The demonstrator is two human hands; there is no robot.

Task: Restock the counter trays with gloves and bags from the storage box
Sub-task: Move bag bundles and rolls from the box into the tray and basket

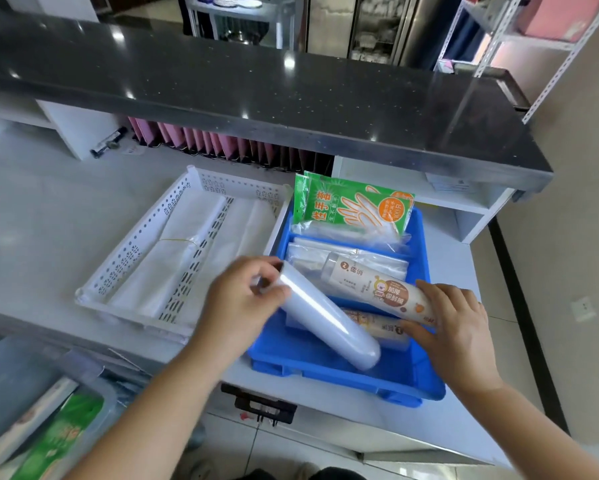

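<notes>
Blue tray (343,379): two glove packs (357,206), three rolls (377,323); left hand (242,299) grips plain roll (325,320), right hand (460,327) printed roll (388,289).

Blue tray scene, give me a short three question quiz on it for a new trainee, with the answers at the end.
1. True or false: the left hand grips a plain roll tilted into the blue tray.
2. Where do the green glove packs stand? A: in the white tray. B: at the blue tray's far end. C: on the black counter.
3. Fill in: the printed roll is held by the ____ hand.
Key: 1 true; 2 B; 3 right hand.
</notes>
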